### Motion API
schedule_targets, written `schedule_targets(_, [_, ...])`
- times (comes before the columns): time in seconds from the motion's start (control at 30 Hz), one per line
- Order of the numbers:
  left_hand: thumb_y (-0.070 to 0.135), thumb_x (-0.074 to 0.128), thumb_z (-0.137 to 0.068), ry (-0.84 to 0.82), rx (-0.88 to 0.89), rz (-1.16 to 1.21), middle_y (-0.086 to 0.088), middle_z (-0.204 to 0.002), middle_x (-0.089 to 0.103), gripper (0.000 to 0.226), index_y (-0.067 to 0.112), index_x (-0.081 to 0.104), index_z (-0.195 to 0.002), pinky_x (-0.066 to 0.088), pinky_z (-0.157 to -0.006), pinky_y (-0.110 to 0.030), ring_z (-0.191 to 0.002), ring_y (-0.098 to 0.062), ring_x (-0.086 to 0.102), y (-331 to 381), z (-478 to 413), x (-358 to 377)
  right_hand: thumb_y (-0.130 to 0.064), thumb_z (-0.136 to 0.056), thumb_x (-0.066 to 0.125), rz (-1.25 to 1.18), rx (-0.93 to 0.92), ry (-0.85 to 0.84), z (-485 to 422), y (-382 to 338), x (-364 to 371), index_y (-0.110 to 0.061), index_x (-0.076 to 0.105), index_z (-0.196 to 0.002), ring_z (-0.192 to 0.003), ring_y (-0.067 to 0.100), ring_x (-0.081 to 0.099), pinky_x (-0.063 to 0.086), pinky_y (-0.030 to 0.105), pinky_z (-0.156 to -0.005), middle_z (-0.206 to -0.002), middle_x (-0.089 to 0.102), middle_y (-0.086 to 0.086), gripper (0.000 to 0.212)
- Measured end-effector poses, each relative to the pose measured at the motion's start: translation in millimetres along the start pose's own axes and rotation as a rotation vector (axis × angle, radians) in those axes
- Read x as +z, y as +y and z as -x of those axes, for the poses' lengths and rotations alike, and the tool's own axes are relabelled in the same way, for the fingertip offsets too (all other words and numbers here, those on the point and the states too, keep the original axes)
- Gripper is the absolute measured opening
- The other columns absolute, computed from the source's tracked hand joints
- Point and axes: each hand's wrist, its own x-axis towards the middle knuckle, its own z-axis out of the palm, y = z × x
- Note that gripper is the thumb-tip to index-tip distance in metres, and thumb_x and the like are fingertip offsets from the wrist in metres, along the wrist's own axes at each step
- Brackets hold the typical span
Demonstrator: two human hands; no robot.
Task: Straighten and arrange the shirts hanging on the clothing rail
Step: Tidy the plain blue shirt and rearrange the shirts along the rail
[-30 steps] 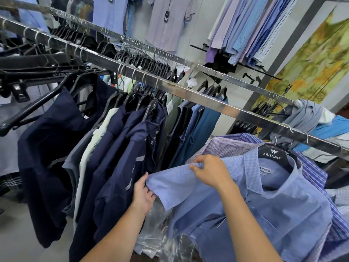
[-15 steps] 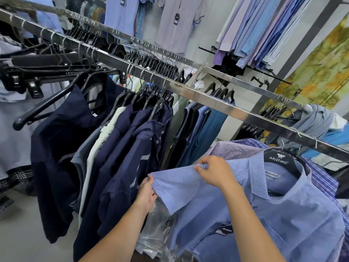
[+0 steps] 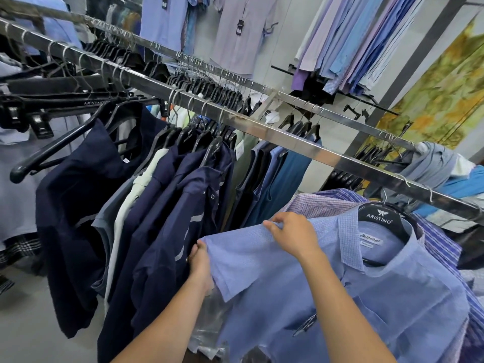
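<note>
A light blue short-sleeved shirt (image 3: 379, 292) hangs on a black Aristino hanger (image 3: 377, 218) from the steel clothing rail (image 3: 275, 132) at the lower right. My left hand (image 3: 200, 265) grips the end of its sleeve. My right hand (image 3: 293, 234) pinches the sleeve's upper edge near the shoulder and holds it spread. Several navy shirts (image 3: 170, 231) hang close together on the rail just left of my hands.
Checked and striped shirts (image 3: 442, 242) hang behind the blue one. A second rail (image 3: 327, 113) with black hangers runs behind. More shirts (image 3: 348, 40) hang on the wall. Clear plastic wrap (image 3: 209, 334) hangs below the sleeve. Grey floor (image 3: 31, 331) lies at lower left.
Both hands keep their hold on the blue sleeve and have drawn it out a little flatter. The view has shifted slightly.
</note>
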Motion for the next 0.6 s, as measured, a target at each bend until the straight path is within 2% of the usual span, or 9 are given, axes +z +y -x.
schedule_targets(0.07, [0.053,0.059,-0.091,-0.093,0.013,0.037,-0.001,-0.114,0.073,0.038,0.025,0.068,-0.117,0.054,-0.096,-0.043,-0.106,-0.022,0.068,1.2,1.9,0.3,-0.043,-0.097,0.058,-0.012,-0.021,-0.047,-4.1,3.4,-0.6,-0.027,0.075,-0.097,-0.093,0.019,0.066,0.052,0.031,-0.074,-0.096,0.075,-0.006,0.024])
schedule_targets(0.13, [0.044,0.061,-0.096,-0.118,0.068,0.028,-0.005,-0.108,0.075,0.026,0.021,0.071,-0.104,0.056,-0.089,-0.037,-0.1,-0.021,0.069,-1.3,5.0,0.2,-0.041,-0.096,0.058,-0.023,-0.021,-0.061,-6.5,6.7,-0.3,-0.027,0.076,-0.095,-0.094,0.021,0.067,0.054,0.033,-0.078,-0.097,0.075,-0.005,0.023])
schedule_targets(0.2, [0.038,0.058,-0.1,-0.033,0.089,0.031,-0.004,-0.11,0.073,0.02,0.023,0.07,-0.095,0.055,-0.094,-0.039,-0.107,-0.024,0.067,-5.1,5.9,1.5,-0.043,-0.097,0.058,-0.028,0.011,-0.022,-7.7,8.9,1.5,-0.027,0.074,-0.094,-0.093,0.023,0.066,0.054,0.034,-0.077,-0.096,0.075,-0.003,0.024])
schedule_targets(0.3, [0.039,0.055,-0.1,0.04,0.085,0.019,-0.003,-0.113,0.07,0.023,0.028,0.067,-0.085,0.052,-0.1,-0.043,-0.11,-0.025,0.065,-7.2,9.0,7.6,-0.046,-0.099,0.056,-0.003,0.057,0.051,-7.9,9.1,7.8,-0.025,0.074,-0.094,-0.09,0.028,0.065,0.052,0.035,-0.074,-0.09,0.073,0.002,0.028])
schedule_targets(0.37, [0.049,0.053,-0.098,0.019,0.074,0.01,0.002,-0.117,0.069,0.023,0.031,0.068,-0.092,0.05,-0.103,-0.044,-0.11,-0.021,0.064,-7.6,6.2,10.2,-0.048,-0.099,0.055,-0.008,0.083,0.075,-7.9,9.4,10.5,-0.025,0.073,-0.091,-0.086,0.03,0.066,0.053,0.036,-0.072,-0.079,0.07,0.003,0.03])
schedule_targets(0.43, [0.062,0.053,-0.091,-0.05,0.043,-0.012,0.005,-0.119,0.07,0.039,0.032,0.068,-0.11,0.051,-0.102,-0.046,-0.11,-0.019,0.065,-9.6,-0.7,8.1,-0.048,-0.099,0.053,-0.01,0.083,0.081,-8.2,8.9,10.2,-0.024,0.071,-0.088,-0.081,0.029,0.066,0.053,0.036,-0.07,-0.067,0.063,0.0,0.032])
schedule_targets(0.47, [0.061,0.053,-0.092,-0.106,0.024,-0.002,0.005,-0.117,0.072,0.04,0.031,0.067,-0.116,0.052,-0.1,-0.046,-0.109,-0.019,0.067,-9.3,1.6,8.1,-0.049,-0.1,0.052,-0.008,0.082,0.081,-9.0,8.3,8.8,-0.024,0.07,-0.087,-0.078,0.029,0.065,0.054,0.036,-0.07,-0.064,0.06,-0.001,0.033])
schedule_targets(0.53, [0.041,0.059,-0.098,-0.259,-0.008,0.01,0.001,-0.115,0.074,0.03,0.024,0.065,-0.122,0.055,-0.096,-0.042,-0.109,-0.02,0.068,-13.4,8.1,11.7,-0.048,-0.1,0.051,-0.005,0.076,0.078,-12.8,7.9,7.1,-0.024,0.067,-0.084,-0.076,0.028,0.064,0.054,0.036,-0.07,-0.06,0.059,-0.001,0.033])
schedule_targets(0.6, [0.019,0.063,-0.097,-0.349,-0.044,-0.005,-0.004,-0.115,0.074,0.029,0.014,0.063,-0.126,0.056,-0.086,-0.034,-0.108,-0.021,0.069,-24.1,16.6,16.2,-0.047,-0.101,0.05,-0.003,0.076,0.065,-15.0,5.1,6.6,-0.024,0.064,-0.082,-0.077,0.03,0.064,0.054,0.037,-0.072,-0.063,0.062,0.002,0.033])
